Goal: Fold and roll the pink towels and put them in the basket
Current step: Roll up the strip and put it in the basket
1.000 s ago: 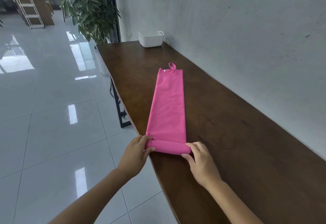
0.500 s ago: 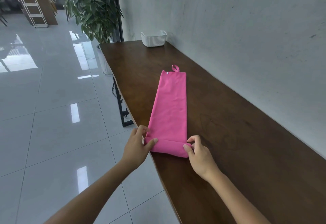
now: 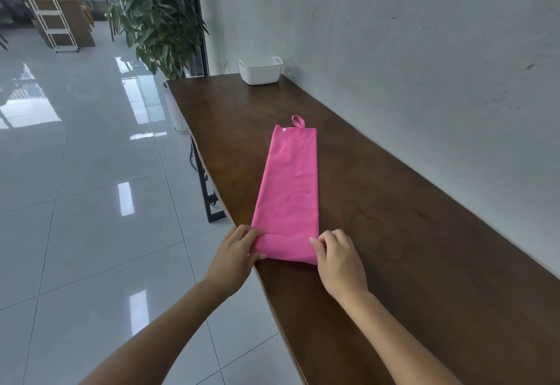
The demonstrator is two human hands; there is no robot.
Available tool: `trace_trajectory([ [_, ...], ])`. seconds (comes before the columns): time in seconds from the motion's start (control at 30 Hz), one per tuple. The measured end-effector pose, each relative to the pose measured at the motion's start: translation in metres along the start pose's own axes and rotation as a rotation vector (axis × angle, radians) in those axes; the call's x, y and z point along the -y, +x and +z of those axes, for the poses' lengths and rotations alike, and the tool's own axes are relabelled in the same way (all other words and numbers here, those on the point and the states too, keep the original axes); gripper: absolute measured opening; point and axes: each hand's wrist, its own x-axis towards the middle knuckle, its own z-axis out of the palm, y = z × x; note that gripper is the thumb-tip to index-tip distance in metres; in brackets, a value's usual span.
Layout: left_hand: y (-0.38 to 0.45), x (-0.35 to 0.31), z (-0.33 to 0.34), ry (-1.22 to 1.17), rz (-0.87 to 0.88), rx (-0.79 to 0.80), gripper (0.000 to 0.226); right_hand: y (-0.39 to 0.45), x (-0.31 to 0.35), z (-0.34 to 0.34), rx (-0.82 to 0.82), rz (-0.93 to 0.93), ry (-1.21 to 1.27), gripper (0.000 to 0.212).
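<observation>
**Inspector:** Position of the item?

**Assistant:** The pink towel lies folded into a long narrow strip on the wooden table, centre of the frame, running from the near table edge toward the upper middle. Its hanging loop sits at the far end. The near end is turned over into a low, loose roll.

**Inspector:** Hands?

**Assistant:** The left hand grips the left end of the roll, thumb under and fingers curled over it. The right hand pinches the right end, fingers bent onto the cloth. Neither is released.

**Inspector:** Stage, in your judgement?

**Assistant:** Early rolling. Most of the strip lies flat ahead of the roll.

**Inspector:** Risks?

**Assistant:** Three. The left end of the roll sits right at the table edge, so that corner could slip off and skew the roll. Uneven pressure between the two hands would likely cone the roll sideways. A slack first turn would leave a loose bundle, apt to unwind in transit.

**Inspector:** Destination?

**Assistant:** The white basket stands at the far end of the table, upper middle, well apart from the towel.
</observation>
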Motion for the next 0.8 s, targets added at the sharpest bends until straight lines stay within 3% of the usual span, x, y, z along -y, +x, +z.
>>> trace_trajectory([
  [0.23,0.002,-0.003,-0.016,-0.067,-0.056,0.187,0.045,-0.023,-0.021,0.0,0.124,-0.031,0.13,0.077],
  [0.47,-0.009,-0.011,-0.019,-0.295,-0.277,0.28,0.043,-0.034,-0.026,-0.01,0.147,0.027,0.268,0.03],
  [0.57,-0.009,-0.02,-0.02,-0.373,-0.388,0.244,0.044,-0.032,-0.024,-0.014,0.182,0.044,0.271,0.027],
  [0.67,-0.01,-0.027,-0.018,-0.293,-0.413,0.108,0.039,-0.02,-0.022,-0.017,0.215,0.098,0.316,0.03],
  [0.8,-0.018,-0.026,-0.006,-0.193,-0.297,-0.069,0.038,0.002,-0.023,-0.014,0.228,0.194,0.36,0.036],
])
